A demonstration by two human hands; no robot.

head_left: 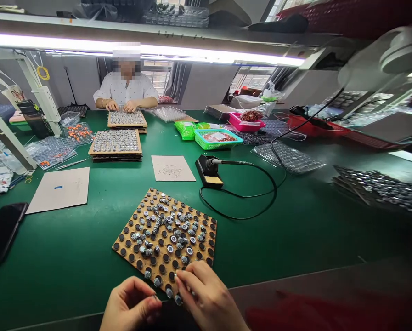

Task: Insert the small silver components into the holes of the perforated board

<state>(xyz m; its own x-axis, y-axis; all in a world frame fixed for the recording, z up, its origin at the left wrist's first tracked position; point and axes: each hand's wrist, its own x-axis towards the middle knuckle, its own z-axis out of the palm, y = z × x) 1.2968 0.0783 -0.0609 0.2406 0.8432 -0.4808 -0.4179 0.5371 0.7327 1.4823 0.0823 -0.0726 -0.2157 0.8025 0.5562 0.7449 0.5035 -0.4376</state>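
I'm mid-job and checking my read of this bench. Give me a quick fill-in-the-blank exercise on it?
The bare right hand is over the near part of a flat tan board; the round discs along the board's left edge are coloured ____.
A black soldering-iron stand carries a rectangular sponge coloured ____.
A flat black smartphone lies at the picture's ____ edge.
The smooth tabletop is coloured ____.
Missing words: black; yellow; left; green

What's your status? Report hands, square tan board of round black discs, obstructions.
Left hand beside near edge of board, right hand over it; grips unclear. Small silvery round parts clustered mid-board. Looped black cable beyond, clear of both hands.
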